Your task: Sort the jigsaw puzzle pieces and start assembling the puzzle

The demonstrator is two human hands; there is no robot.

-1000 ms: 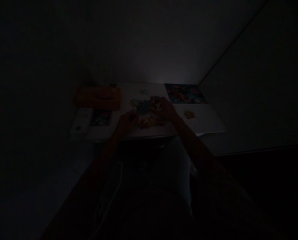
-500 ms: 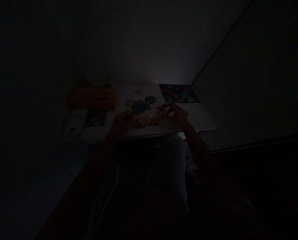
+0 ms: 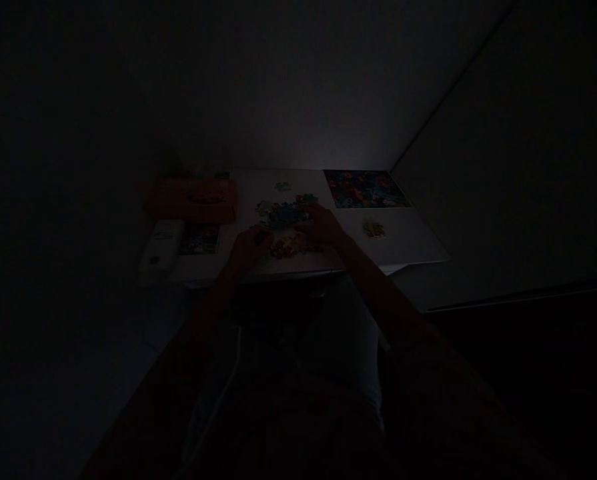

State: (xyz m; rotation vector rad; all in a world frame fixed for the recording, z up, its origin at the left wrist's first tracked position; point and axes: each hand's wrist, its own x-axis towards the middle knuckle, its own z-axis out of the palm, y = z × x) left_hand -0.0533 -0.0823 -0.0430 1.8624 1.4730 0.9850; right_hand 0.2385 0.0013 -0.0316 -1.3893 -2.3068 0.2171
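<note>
The scene is very dark. My left hand (image 3: 251, 248) rests at the near left side of the loose jigsaw puzzle pieces, its fingers curled together; whatever they hold, if anything, is hidden. My right hand (image 3: 323, 225) reaches over the right side of the blue-green puzzle pieces (image 3: 284, 216), thumb and fingers apart, with no piece visible between them. Between my hands, closer to me, lies a heap of reddish and yellow puzzle pieces (image 3: 289, 247). A small group of yellowish pieces (image 3: 374, 229) lies to the right of my right hand.
A white table (image 3: 403, 243) stands against a wall. An orange box (image 3: 198, 200) is at its left, with a white device (image 3: 162, 245) and a small dark picture card (image 3: 200, 239) in front. A colourful picture sheet (image 3: 365, 189) lies back right. Pale green pieces (image 3: 283, 187) lie at the back.
My right hand has moved left from near the yellowish pieces to the blue-green ones, and the piece it pinched no longer shows in it. My left hand has barely moved. The view has shifted slightly.
</note>
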